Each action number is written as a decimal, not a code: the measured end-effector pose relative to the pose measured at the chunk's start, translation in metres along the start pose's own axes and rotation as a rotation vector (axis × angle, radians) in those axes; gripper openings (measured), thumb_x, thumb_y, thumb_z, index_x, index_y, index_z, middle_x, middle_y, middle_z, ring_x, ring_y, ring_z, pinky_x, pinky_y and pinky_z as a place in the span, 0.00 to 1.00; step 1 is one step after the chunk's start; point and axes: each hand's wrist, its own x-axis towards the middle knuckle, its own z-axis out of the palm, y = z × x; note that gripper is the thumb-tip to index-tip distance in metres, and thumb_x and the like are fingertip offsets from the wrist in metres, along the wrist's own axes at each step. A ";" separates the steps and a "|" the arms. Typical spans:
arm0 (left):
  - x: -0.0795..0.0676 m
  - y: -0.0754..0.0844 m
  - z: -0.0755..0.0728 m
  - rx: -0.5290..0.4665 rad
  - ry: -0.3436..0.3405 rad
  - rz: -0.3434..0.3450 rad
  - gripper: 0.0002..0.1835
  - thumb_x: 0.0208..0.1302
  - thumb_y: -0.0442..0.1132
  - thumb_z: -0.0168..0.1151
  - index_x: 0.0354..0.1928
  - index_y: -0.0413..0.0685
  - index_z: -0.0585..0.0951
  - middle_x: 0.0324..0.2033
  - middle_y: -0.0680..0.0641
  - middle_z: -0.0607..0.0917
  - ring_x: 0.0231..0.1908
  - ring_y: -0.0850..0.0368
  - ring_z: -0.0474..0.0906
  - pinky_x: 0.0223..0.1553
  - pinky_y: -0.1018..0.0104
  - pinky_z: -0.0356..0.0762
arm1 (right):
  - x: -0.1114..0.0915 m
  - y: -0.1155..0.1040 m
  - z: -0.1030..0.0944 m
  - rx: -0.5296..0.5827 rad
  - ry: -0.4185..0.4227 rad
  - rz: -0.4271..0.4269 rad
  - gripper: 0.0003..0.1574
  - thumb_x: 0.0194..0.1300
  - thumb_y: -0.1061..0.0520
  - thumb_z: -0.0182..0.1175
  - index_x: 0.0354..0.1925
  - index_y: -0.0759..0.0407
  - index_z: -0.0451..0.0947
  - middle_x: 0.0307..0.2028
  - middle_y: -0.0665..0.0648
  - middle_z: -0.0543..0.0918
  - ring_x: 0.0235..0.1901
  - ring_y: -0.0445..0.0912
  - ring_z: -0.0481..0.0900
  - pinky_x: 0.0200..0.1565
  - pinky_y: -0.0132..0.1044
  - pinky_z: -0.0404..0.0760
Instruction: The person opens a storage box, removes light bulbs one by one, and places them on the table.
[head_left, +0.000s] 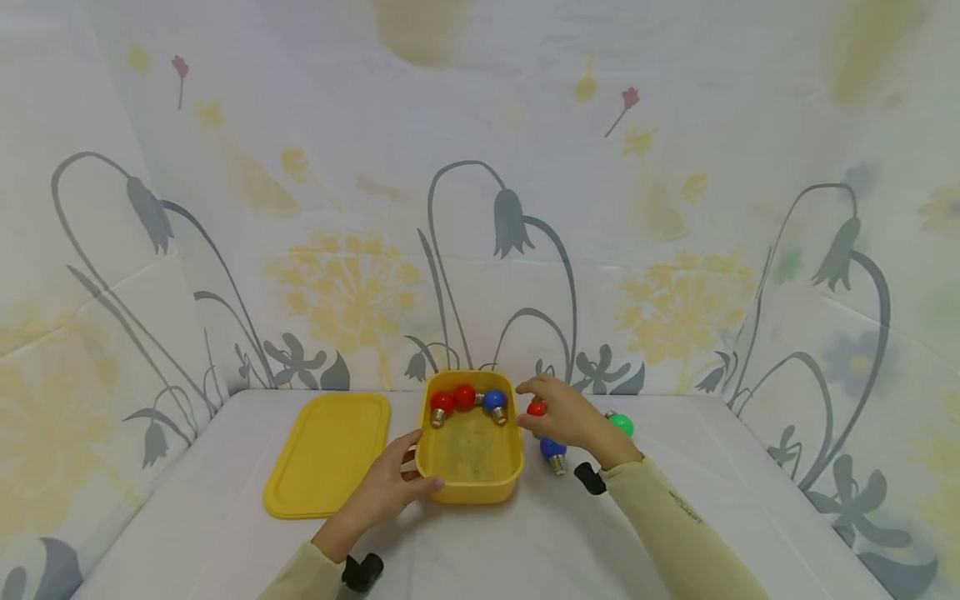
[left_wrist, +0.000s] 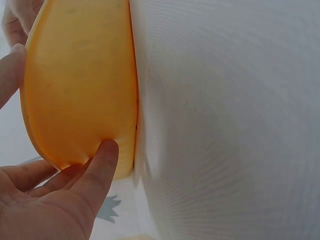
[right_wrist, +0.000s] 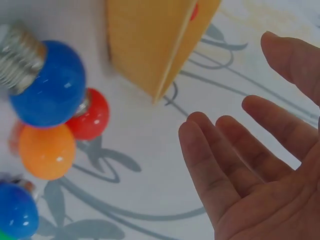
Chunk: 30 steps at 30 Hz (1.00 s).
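Note:
A yellow plastic box (head_left: 471,493) stands in the middle of the table, with two red bulbs (head_left: 464,396) and a blue bulb (head_left: 495,402) at its far end. My left hand (head_left: 384,487) grips the box's near left corner, fingers against the side wall and thumb at the near rim. Beside the box's right wall is my right hand (head_left: 566,414), fingers spread and nothing held. In the right wrist view, a red bulb (right_wrist: 92,116), a blue bulb (right_wrist: 52,82) and an orange bulb (right_wrist: 47,151) lie near that hand. The right hand hides the orange one in the head view.
A flat yellow lid (head_left: 327,454) lies left of the box. Right of the right hand is a green bulb (head_left: 622,424), and another blue bulb (right_wrist: 17,211) shows at the right wrist view's lower left. A flower-printed cloth (head_left: 480,275) hangs behind the table.

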 end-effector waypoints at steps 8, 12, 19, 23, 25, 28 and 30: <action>0.001 -0.001 0.002 0.016 0.001 -0.005 0.49 0.54 0.49 0.72 0.71 0.37 0.56 0.67 0.34 0.63 0.60 0.39 0.70 0.54 0.54 0.76 | 0.020 -0.019 0.005 0.066 -0.003 -0.043 0.28 0.59 0.46 0.67 0.56 0.53 0.76 0.51 0.51 0.76 0.47 0.47 0.75 0.47 0.41 0.79; 0.002 0.000 0.002 0.016 -0.002 -0.001 0.49 0.54 0.49 0.71 0.71 0.38 0.56 0.66 0.34 0.63 0.60 0.39 0.70 0.54 0.54 0.76 | 0.030 -0.025 0.009 0.109 -0.016 -0.043 0.28 0.60 0.47 0.67 0.57 0.53 0.76 0.49 0.51 0.76 0.44 0.46 0.74 0.47 0.38 0.79; 0.001 0.000 0.000 0.000 -0.005 0.007 0.50 0.55 0.49 0.71 0.71 0.36 0.55 0.67 0.33 0.62 0.60 0.38 0.70 0.54 0.54 0.76 | 0.048 -0.037 0.017 0.155 -0.036 -0.032 0.30 0.61 0.46 0.65 0.59 0.55 0.74 0.52 0.53 0.77 0.48 0.49 0.76 0.49 0.40 0.80; 0.001 0.000 0.000 0.003 0.000 0.011 0.50 0.54 0.49 0.72 0.71 0.36 0.55 0.67 0.33 0.61 0.60 0.37 0.70 0.54 0.54 0.76 | 0.060 -0.044 0.021 0.214 -0.047 -0.050 0.30 0.62 0.49 0.64 0.59 0.59 0.73 0.54 0.60 0.76 0.52 0.56 0.75 0.49 0.45 0.80; 0.001 -0.001 -0.001 0.008 0.002 0.013 0.50 0.54 0.49 0.71 0.71 0.35 0.55 0.67 0.33 0.61 0.60 0.38 0.70 0.54 0.54 0.76 | 0.065 -0.046 0.025 0.226 -0.047 -0.053 0.30 0.63 0.49 0.64 0.59 0.59 0.74 0.55 0.61 0.76 0.52 0.56 0.75 0.49 0.45 0.80; 0.001 -0.001 -0.001 0.013 -0.001 0.025 0.50 0.55 0.49 0.71 0.71 0.34 0.55 0.67 0.33 0.61 0.60 0.38 0.70 0.53 0.55 0.76 | 0.072 -0.048 0.030 0.226 -0.038 -0.063 0.30 0.63 0.49 0.64 0.59 0.60 0.74 0.54 0.60 0.77 0.52 0.55 0.76 0.51 0.44 0.79; 0.001 -0.001 -0.001 0.010 -0.004 0.037 0.50 0.55 0.49 0.71 0.71 0.33 0.55 0.67 0.32 0.61 0.60 0.37 0.70 0.53 0.55 0.77 | 0.076 -0.050 0.034 0.221 -0.033 -0.075 0.29 0.62 0.50 0.65 0.59 0.60 0.74 0.54 0.59 0.77 0.51 0.52 0.76 0.52 0.43 0.79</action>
